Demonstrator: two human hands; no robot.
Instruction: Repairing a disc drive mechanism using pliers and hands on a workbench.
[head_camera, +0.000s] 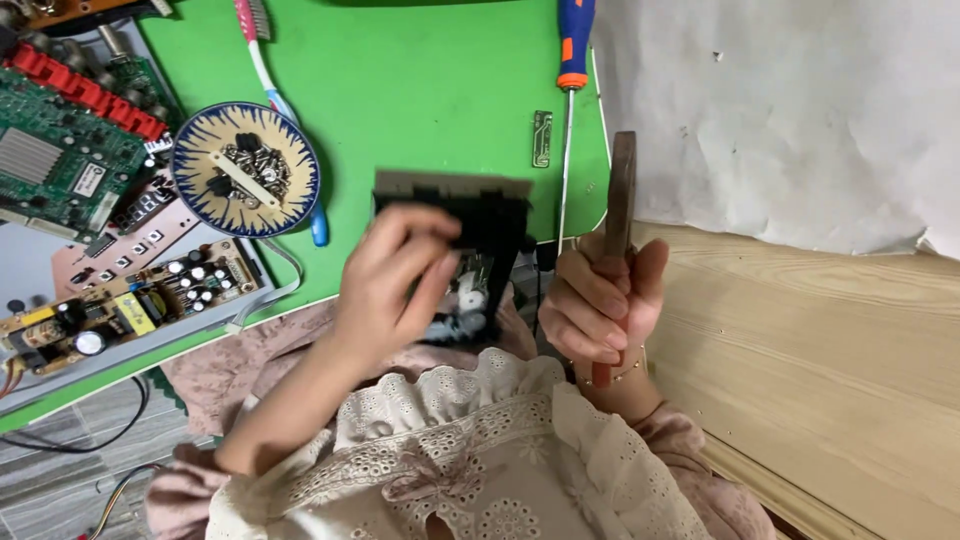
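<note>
My left hand (392, 285) grips a black boxy electronic unit (490, 225) by its near side, over the front edge of the green mat (430, 90). The unit's open underside shows small white and metal parts. My right hand (598, 305) is closed around a long brown tool (621, 190) that points away from me, just right of the unit. What kind of tool it is I cannot tell. Both hands hover above my lap, which is covered in cream lace and pink fabric.
A blue patterned dish (246, 170) of screws and small parts sits left of the unit. Circuit boards (70, 160) lie at far left. A toothbrush (268, 70), a blue-and-orange screwdriver (574, 60) and a small metal bracket (541, 138) rest on the mat. Wooden boards (820, 350) lie to the right.
</note>
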